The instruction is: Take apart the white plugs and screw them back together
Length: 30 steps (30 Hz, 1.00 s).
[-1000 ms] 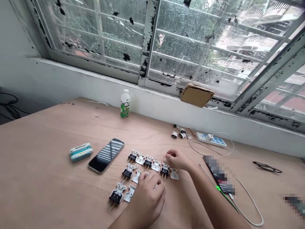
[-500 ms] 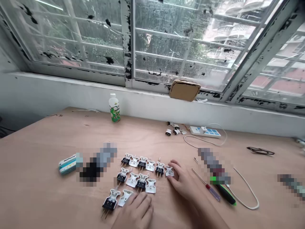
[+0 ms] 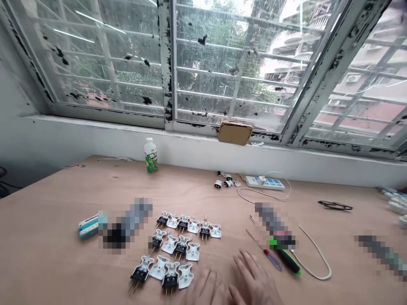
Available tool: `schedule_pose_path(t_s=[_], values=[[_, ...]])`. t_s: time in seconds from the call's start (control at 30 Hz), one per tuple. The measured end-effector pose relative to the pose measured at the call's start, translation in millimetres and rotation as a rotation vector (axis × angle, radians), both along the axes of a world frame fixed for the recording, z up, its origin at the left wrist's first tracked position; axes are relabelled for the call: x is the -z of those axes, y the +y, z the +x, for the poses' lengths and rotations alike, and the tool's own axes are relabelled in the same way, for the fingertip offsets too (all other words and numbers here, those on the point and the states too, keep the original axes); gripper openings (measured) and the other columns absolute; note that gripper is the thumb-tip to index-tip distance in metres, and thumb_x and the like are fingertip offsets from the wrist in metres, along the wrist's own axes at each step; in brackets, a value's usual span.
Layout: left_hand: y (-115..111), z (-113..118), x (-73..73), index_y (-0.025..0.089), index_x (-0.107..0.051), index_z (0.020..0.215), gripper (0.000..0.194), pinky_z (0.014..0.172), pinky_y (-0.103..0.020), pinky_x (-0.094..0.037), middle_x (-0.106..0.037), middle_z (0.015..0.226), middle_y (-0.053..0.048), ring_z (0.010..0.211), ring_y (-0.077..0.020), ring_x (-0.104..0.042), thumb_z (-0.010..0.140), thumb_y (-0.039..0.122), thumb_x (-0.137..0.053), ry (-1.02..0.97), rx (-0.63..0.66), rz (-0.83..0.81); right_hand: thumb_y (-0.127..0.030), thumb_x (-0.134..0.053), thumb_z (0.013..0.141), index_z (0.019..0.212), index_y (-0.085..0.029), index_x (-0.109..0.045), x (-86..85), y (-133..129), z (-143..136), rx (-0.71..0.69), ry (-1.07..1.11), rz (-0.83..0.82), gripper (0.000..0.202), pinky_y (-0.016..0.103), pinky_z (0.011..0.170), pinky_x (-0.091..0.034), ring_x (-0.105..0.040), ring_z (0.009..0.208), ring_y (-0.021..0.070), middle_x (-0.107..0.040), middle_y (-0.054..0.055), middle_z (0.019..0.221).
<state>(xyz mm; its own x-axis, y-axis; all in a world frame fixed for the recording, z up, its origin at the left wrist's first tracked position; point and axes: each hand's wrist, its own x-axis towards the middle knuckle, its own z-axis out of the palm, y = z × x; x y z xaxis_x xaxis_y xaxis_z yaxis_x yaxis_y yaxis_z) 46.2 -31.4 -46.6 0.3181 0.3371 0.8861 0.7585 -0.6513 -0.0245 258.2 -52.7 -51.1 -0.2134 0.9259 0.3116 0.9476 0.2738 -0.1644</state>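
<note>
Head view: table (image 3: 57, 237) below a barred window, with plug parts laid out in three rows to the left of the person's hands. Each black-faced plug half (image 3: 171, 277), gold-coloured pins pointing toward the near edge, has a white cover half (image 3: 185, 275) at its right; I count three such pairs in the back row, two in the middle and two in front. Left hand (image 3: 206, 289): released, fingers extended, just right of the front row's last cover half; its blur leaves me unsure whether they touch. Right hand (image 3: 256, 283): palm down, released, fingers spread, near the clear-handled screwdriver (image 3: 272, 260). Beyond that, the black-and-green handle (image 3: 288, 261) lies aslant. Rear of table: a white power strip (image 3: 270, 183), a small cluster of plugs (image 3: 227, 183) to its left, and, farther left, an upright green-and-white bottle (image 3: 151, 156) near the wall.
</note>
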Motion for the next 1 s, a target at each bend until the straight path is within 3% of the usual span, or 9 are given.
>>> schedule_pose_path(t_s=[0.1, 0.17, 0.27, 0.33, 0.43, 0.53, 0.7, 0.83, 1.0], values=[[0, 6, 7.4, 0.023, -0.074, 0.095, 0.040, 0.095, -0.038, -0.041, -0.078, 0.102, -0.006, 0.099, -0.0234, -0.066, 0.096, 0.043, -0.040, 0.151, -0.102, -0.048, -0.050, -0.062, 0.081, 0.132, -0.029, -0.064, 30.8, -15, 7, 0.190, -0.136, 0.106, 0.056, 0.058, 0.097, -0.050, -0.055, 0.128, 0.0413, -0.054, 0.010, 0.144], [-2, 1, 6.2, 0.025, -0.073, 0.111, 0.044, 0.105, -0.044, -0.034, -0.073, 0.120, -0.007, 0.109, -0.0274, -0.063, 0.092, 0.052, -0.044, 0.279, -0.101, -0.194, -0.049, -0.059, 0.082, 0.134, -0.029, -0.062, 36.9, -18, 4, 0.215, -0.161, 0.074, 0.056, 0.062, 0.099, -0.046, -0.052, 0.130, 0.0421, -0.050, 0.010, 0.146], [-10, -8, -1.3, 0.029, -0.063, 0.131, 0.048, 0.111, -0.051, -0.027, -0.061, 0.141, -0.006, 0.123, -0.0315, -0.056, 0.090, 0.048, -0.048, 0.356, -0.080, -0.481, -0.051, -0.049, 0.089, 0.144, -0.029, -0.051, 23.3, -22, -4, 0.153, -0.127, -0.089, 0.059, 0.062, 0.107, -0.040, -0.043, 0.138, 0.0386, -0.038, 0.007, 0.153], [-15, -11, -8.0, 0.030, -0.055, 0.139, 0.051, 0.113, -0.050, -0.027, -0.054, 0.148, -0.006, 0.130, -0.0314, -0.052, 0.091, 0.045, -0.047, 0.367, -0.043, -0.603, -0.051, -0.041, 0.094, 0.149, -0.027, -0.042, 7.4, -26, -9, 0.149, -0.094, -0.183, 0.060, 0.062, 0.112, -0.033, -0.034, 0.144, 0.0369, -0.029, 0.006, 0.157], [-20, -11, -17.9, 0.028, -0.049, 0.145, 0.053, 0.115, -0.050, -0.026, -0.046, 0.153, -0.008, 0.137, -0.0306, -0.046, 0.094, 0.043, -0.045, 0.371, -0.014, -0.701, -0.050, -0.036, 0.096, 0.152, -0.025, -0.037, -11.5, -31, -14, 0.179, -0.065, -0.248, 0.061, 0.062, 0.116, -0.025, -0.027, 0.147, 0.0355, -0.023, 0.007, 0.160], [-23, -9, -25.6, 0.026, -0.051, 0.143, 0.053, 0.115, -0.052, -0.026, -0.046, 0.153, -0.011, 0.139, -0.0320, -0.044, 0.093, 0.042, -0.047, 0.353, -0.014, -0.761, -0.051, -0.035, 0.096, 0.152, -0.025, -0.037, -19.5, -33, -17, 0.199, -0.054, -0.285, 0.061, 0.060, 0.117, -0.023, -0.025, 0.148, 0.0347, -0.022, 0.006, 0.161], [-25, -7, -26.9, 0.023, -0.062, 0.131, 0.044, 0.113, -0.054, -0.034, -0.055, 0.146, -0.013, 0.134, -0.0333, -0.049, 0.091, 0.039, -0.052, 0.313, 0.008, -0.680, -0.052, -0.034, 0.096, 0.151, -0.025, -0.039, -21.7, -32, -18, 0.205, -0.038, -0.303, 0.062, 0.059, 0.118, -0.020, -0.025, 0.149, 0.0334, -0.024, 0.007, 0.160], [-22, -7, -20.1, 0.021, -0.064, 0.123, 0.038, 0.109, -0.051, -0.041, -0.062, 0.137, -0.013, 0.128, -0.0318, -0.055, 0.090, 0.036, -0.054, 0.313, 0.062, -0.565, -0.054, -0.035, 0.095, 0.151, -0.026, -0.039, -22.3, -31, -18, 0.208, -0.033, -0.305, 0.063, 0.059, 0.118, -0.021, -0.025, 0.149, 0.0328, -0.024, 0.006, 0.160], [-18, -4, -8.0, 0.020, -0.065, 0.111, 0.028, 0.109, -0.051, -0.041, -0.068, 0.126, -0.011, 0.122, -0.0308, -0.059, 0.088, 0.034, -0.056, 0.261, 0.118, -0.411, -0.054, -0.035, 0.095, 0.151, -0.026, -0.038, -20.5, -30, -18, 0.216, -0.039, -0.297, 0.063, 0.058, 0.118, -0.022, -0.025, 0.149, 0.0324, -0.023, 0.003, 0.160]])
